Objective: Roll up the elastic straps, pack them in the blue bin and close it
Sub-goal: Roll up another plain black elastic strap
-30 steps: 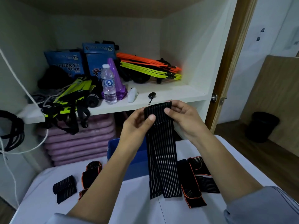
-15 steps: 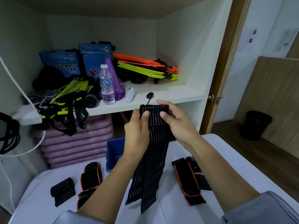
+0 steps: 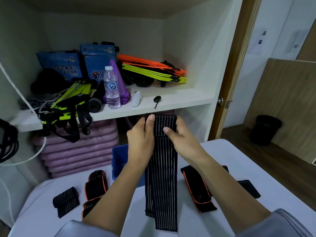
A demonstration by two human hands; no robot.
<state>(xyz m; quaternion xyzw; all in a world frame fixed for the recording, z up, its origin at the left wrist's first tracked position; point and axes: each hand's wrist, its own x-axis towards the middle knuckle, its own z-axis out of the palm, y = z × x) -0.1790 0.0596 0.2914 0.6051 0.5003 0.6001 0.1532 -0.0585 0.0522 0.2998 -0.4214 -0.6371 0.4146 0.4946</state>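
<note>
**Strap gripped at its top end**

Clamped on 1 black striped strap (image 3: 161, 168): left hand (image 3: 140, 139) and right hand (image 3: 181, 139), close together, thumbs pressed on the front, fingers curled behind. Hanging straight down, with the lower end lying on the table (image 3: 230, 156). Behind the left wrist, the bin (image 3: 119, 161). At left, 3 bundled straps (image 3: 65, 200); at right, loose straps (image 3: 198, 190) lying flat.
</note>
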